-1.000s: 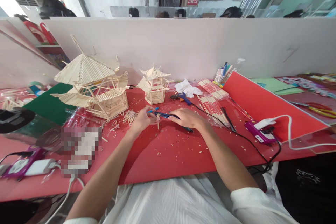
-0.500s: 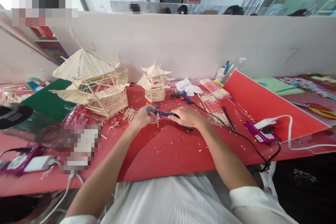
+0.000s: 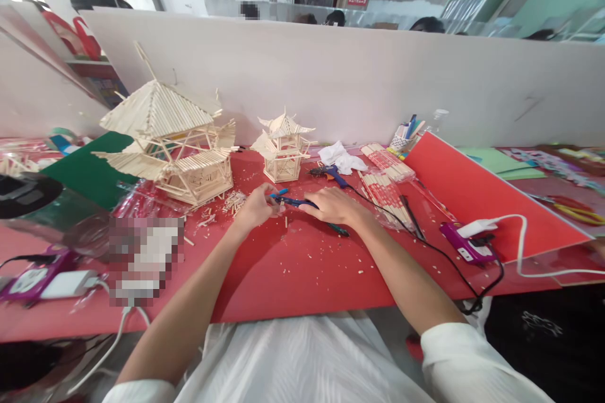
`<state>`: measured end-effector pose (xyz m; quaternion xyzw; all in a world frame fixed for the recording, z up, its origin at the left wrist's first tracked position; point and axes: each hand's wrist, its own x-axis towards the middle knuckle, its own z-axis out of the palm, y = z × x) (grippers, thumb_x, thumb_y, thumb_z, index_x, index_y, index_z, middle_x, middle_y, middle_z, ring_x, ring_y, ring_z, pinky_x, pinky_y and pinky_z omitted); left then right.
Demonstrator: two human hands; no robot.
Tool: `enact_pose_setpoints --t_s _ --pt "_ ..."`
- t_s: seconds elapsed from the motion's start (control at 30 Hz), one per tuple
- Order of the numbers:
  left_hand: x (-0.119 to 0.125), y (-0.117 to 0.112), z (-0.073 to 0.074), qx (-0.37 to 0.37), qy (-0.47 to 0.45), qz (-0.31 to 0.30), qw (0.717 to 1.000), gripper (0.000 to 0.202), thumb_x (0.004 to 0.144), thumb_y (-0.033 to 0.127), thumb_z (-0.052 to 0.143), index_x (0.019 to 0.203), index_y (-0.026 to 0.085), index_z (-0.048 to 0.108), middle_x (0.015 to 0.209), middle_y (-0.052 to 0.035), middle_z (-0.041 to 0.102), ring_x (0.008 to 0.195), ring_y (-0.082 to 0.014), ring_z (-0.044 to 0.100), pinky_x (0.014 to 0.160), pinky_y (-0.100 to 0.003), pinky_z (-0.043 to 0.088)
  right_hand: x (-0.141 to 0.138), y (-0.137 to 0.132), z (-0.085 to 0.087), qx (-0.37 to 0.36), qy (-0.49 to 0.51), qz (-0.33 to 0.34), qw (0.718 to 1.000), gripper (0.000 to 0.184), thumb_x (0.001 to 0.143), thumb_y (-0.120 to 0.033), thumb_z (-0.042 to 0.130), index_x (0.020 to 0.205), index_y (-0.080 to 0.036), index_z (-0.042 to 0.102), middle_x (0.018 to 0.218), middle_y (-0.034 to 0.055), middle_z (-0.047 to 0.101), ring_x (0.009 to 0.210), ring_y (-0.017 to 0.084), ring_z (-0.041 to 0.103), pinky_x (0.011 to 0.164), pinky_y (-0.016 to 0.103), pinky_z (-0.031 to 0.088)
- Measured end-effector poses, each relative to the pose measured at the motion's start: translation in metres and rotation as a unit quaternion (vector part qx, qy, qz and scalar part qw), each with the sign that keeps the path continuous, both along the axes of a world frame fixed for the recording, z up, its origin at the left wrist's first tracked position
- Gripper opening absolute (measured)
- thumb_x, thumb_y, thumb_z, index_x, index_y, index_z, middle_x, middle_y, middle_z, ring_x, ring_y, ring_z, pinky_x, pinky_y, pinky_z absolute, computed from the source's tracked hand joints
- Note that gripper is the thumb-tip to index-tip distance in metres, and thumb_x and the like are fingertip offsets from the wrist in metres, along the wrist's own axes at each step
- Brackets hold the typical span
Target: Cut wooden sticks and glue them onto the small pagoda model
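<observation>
My left hand (image 3: 258,208) is closed in a pinch around a slim blue pen (image 3: 282,192). A bit of thin wooden stick seems to be in the same fingertips, mostly hidden. My right hand (image 3: 331,205) is wrapped round the handles of dark blue cutting pliers (image 3: 293,202), whose jaws meet the left fingertips. Just below the jaws is a short stick piece (image 3: 286,221), apart from the fingers. A dark green-handled tool (image 3: 338,229) lies under my right hand. Behind my hands stands a small stick pavilion (image 3: 282,154), with a bigger stick pavilion (image 3: 191,167) to its left.
A glue gun (image 3: 334,175), white tissue (image 3: 341,156) and packs of sticks (image 3: 385,192) lie right of centre. A red board (image 3: 477,195) leans behind a purple power strip (image 3: 466,250). Cut scraps (image 3: 235,203) cover the red table (image 3: 302,283). A large clear jar (image 3: 70,220) lies left.
The view has shifted slightly. The stick piece that stuck down from the jaws and left fingers now shows separately below them. Both hands keep their hold.
</observation>
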<state>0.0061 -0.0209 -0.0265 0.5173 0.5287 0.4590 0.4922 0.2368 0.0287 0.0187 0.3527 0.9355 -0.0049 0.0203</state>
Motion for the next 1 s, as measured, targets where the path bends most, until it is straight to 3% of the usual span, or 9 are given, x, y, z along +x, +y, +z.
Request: enact_pose_setpoints --t_s 0.23,0.7,1.0 --pt "-0.009 0.002 0.001 0.019 0.056 0.034 0.998 0.046 0.063 0.012 0.083 0.097 0.019 0.054 0.062 0.0037 0.067 0.055 -0.0166 0.067 0.053 -0.023 0.049 -0.009 0.011 0.004 -0.016 -0.001 0.045 0.999 0.056 0.105 -0.059 0.031 0.113 -0.019 0.07 0.103 0.0152 0.076 0.093 0.032 0.071 0.074 0.035 0.043" --pt "-0.012 -0.001 0.007 -0.008 0.031 0.039 0.999 0.055 0.056 0.018 0.091 0.096 0.02 0.052 0.06 0.0063 0.063 0.055 -0.0151 0.066 0.06 -0.027 0.055 -0.013 0.014 0.001 0.0 -0.006 0.053 0.999 0.061 0.105 -0.061 0.028 0.116 -0.017 0.068 0.103 0.018 0.076 0.095 0.034 0.072 0.078 0.036 0.044" --pt "-0.007 -0.006 0.015 -0.02 0.012 0.026 0.999 0.054 0.056 0.021 0.091 0.095 0.02 0.053 0.062 0.0064 0.063 0.062 -0.016 0.068 0.068 -0.031 0.058 -0.005 0.012 0.011 -0.061 0.025 0.06 0.996 0.063 0.104 -0.062 0.029 0.11 -0.018 0.074 0.102 0.0162 0.077 0.095 0.033 0.071 0.077 0.036 0.044"
